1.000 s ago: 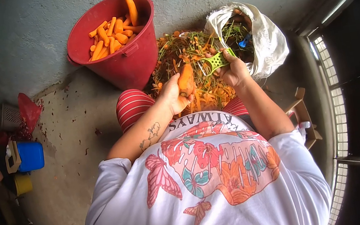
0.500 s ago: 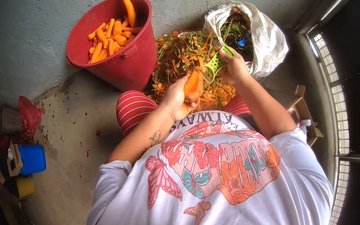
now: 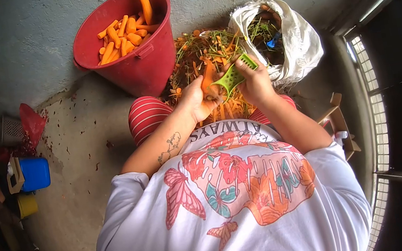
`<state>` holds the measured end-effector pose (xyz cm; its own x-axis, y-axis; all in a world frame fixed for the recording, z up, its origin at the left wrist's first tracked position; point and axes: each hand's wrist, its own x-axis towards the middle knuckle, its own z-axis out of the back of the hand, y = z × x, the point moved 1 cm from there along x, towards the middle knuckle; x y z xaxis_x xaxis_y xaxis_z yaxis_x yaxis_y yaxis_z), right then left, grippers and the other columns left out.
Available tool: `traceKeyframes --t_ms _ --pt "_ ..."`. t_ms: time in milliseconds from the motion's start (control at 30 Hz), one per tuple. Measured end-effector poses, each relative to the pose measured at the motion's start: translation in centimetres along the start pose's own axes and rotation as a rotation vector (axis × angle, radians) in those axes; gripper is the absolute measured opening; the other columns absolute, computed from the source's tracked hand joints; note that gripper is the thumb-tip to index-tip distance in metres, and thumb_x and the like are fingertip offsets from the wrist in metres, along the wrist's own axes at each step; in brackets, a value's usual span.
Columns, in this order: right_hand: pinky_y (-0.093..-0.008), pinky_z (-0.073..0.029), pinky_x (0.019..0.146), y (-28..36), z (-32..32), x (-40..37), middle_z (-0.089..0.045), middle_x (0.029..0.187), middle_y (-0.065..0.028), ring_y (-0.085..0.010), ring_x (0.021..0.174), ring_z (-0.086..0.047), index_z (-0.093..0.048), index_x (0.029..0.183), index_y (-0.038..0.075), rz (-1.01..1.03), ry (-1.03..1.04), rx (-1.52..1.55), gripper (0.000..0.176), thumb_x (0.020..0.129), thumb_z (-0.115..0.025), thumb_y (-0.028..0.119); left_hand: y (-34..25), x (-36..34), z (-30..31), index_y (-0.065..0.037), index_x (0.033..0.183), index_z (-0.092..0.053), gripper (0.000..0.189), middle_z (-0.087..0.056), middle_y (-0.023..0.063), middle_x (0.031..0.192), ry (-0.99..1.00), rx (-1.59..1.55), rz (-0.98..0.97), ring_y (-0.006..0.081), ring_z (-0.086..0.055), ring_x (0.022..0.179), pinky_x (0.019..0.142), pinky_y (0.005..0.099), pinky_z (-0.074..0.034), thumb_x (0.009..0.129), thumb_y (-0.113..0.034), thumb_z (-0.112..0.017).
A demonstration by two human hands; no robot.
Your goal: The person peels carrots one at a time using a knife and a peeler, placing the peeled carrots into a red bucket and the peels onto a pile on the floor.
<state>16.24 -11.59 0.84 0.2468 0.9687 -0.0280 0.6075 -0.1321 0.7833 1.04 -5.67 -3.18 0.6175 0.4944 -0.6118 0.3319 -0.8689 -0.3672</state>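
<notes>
Carrot: the orange, partly peeled carrot [image 3: 208, 77] stands tip-up over the lap, with its lower end buried in the left fist.
Left hand: the left hand [image 3: 196, 103] is clamped around the carrot's lower part, fingers wrapped tight.
Right hand: the right hand [image 3: 257, 84] is closed on the handle of a lime-green plastic peeler [image 3: 233, 74], whose head is laid against the carrot.
Hands: close together, almost touching across the carrot.
Just changed: a second ago the peeler was off to the right, clear of the carrot. Half a second ago it met the upper end. Now its head sits lower on the carrot, nearer the left fist, and both hands have drawn in towards the body.
Reading: this looks like a peeling stroke under way down the carrot's length, so this side is probably still being stripped.
Beyond the hands: a heap of orange peelings and green tops [image 3: 199, 51] lies on the grey concrete floor [image 3: 82, 145].
Left of the heap: a round red plastic bucket [image 3: 143, 66] holds peeled carrot pieces [image 3: 122, 32], unmoved.
Right of the heap: an open white plastic sack [image 3: 299, 40].
Below: a red-and-white striped knee [image 3: 144, 119].
</notes>
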Motion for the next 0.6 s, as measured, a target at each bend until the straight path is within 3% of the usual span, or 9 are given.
traceKeyframes --t_ms 167,267,600 --pt "-0.0369 -0.055 0.072 -0.3 -0.7 -0.1 -0.062 0.088 -0.0146 -0.0266 0.079 -0.065 -0.05 0.099 -0.002 -0.003 0.007 0.005 0.01 0.092 -0.051 0.004 0.4 -0.5 -0.5 -0.011 0.116 -0.052 0.037 -0.06 0.0077 0.107 0.177 0.035 -0.06 0.0188 -0.059 0.091 0.072 0.0329 -0.051 0.1 -0.036 -0.03" --pt "-0.0356 -0.055 0.071 -0.3 -0.1 0.4 -0.062 0.087 -0.0133 -0.0242 0.079 -0.064 -0.05 0.1 -0.001 -0.028 -0.023 -0.005 0.011 0.091 -0.052 0.004 0.5 -2.3 -1.8 -0.012 0.117 -0.051 0.036 -0.06 0.0073 0.108 0.129 0.063 -0.046 0.0177 -0.06 0.094 0.072 0.0321 -0.051 0.1 -0.036 -0.03" --pt "-0.0377 -0.056 0.07 1.2 1.8 3.1 -0.061 0.087 -0.0131 -0.0237 0.079 -0.064 -0.049 0.102 -0.001 -0.068 -0.08 -0.03 0.013 0.091 -0.053 0.004 0.3 -3.7 -1.0 -0.01 0.106 -0.056 0.032 -0.061 0.0045 0.089 0.096 0.283 -0.075 0.0156 -0.057 0.073 0.062 0.03 -0.046 0.097 -0.039 -0.042"
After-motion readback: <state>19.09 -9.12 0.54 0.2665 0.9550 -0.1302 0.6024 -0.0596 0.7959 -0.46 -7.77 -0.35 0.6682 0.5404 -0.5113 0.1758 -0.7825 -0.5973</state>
